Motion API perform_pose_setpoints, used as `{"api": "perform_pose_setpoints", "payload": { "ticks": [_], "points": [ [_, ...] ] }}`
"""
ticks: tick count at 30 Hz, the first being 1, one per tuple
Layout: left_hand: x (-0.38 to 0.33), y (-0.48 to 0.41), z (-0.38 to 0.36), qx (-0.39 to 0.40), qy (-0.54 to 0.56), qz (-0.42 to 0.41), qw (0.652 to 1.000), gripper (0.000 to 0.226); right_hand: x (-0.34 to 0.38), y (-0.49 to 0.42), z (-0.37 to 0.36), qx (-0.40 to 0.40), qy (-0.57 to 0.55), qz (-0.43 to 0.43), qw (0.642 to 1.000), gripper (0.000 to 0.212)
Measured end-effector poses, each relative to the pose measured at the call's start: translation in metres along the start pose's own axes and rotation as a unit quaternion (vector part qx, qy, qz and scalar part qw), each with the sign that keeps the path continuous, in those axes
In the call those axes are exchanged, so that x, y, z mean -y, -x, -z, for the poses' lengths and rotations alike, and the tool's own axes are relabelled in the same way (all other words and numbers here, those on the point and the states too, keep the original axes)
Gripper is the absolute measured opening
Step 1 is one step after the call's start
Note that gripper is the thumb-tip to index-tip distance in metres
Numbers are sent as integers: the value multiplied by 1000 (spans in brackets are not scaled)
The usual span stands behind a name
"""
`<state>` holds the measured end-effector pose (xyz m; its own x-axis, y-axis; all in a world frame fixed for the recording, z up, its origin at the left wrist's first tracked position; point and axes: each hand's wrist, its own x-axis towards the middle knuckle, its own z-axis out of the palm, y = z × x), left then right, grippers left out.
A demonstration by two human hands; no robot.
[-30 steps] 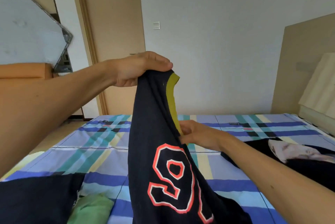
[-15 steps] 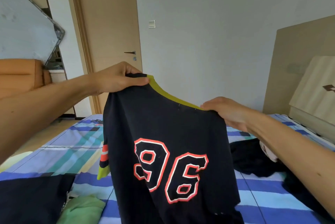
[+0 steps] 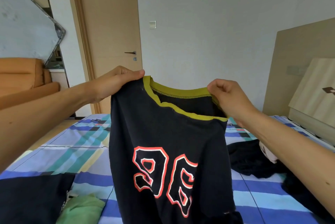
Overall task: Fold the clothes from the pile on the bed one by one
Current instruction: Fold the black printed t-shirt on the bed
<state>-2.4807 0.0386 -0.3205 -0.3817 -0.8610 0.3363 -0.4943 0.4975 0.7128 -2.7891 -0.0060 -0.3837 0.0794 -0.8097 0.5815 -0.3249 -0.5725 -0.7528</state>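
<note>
A black shirt [image 3: 163,133] with an olive-green collar and an orange-outlined "96" hangs in the air over the bed [image 3: 59,153]. My left hand [image 3: 116,84] grips its left shoulder beside the collar. My right hand [image 3: 228,96] pinches the collar at the right shoulder. The neck opening gapes between the two hands. The shirt's lower part drops out of view at the bottom edge.
A dark garment [image 3: 30,198] and a green one [image 3: 81,209] lie at the near left of the striped sheet. A pile of dark clothes [image 3: 253,160] lies at the right. A headboard [image 3: 299,64] stands at the right, a closed door [image 3: 108,29] behind.
My hands have spread apart along the collar, and the shirt now hangs wide open and higher. One second ago it hung bunched from my left hand alone.
</note>
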Motion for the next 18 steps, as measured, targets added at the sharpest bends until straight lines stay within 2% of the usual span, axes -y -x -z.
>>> {"api": "perform_pose_setpoints", "payload": {
  "ticks": [6, 10, 13, 15, 17, 18],
  "points": [
    [12, 2, -4, -20, -98, 81, 992, 64, 15, 9, -8, -48, 113, 130, 984, 28],
    [18, -3, -16, -41, -254, 122, 959, 64, 22, 13, -12, -49, 125, 154, 979, 27],
    [28, -3, -25, -46, -305, 101, 946, 70, 25, 15, -13, -35, 136, 160, 977, 28],
    [31, 0, -27, -15, -264, 91, 960, 73, 24, 16, -11, -29, 141, 162, 976, 28],
    [27, 8, -29, 111, -123, 110, 980, 68, 23, 17, -10, -19, 135, 166, 977, 28],
    [23, 10, -31, 169, -70, 110, 977, 68, 23, 17, -10, -9, 125, 167, 978, 28]
  ]
}}
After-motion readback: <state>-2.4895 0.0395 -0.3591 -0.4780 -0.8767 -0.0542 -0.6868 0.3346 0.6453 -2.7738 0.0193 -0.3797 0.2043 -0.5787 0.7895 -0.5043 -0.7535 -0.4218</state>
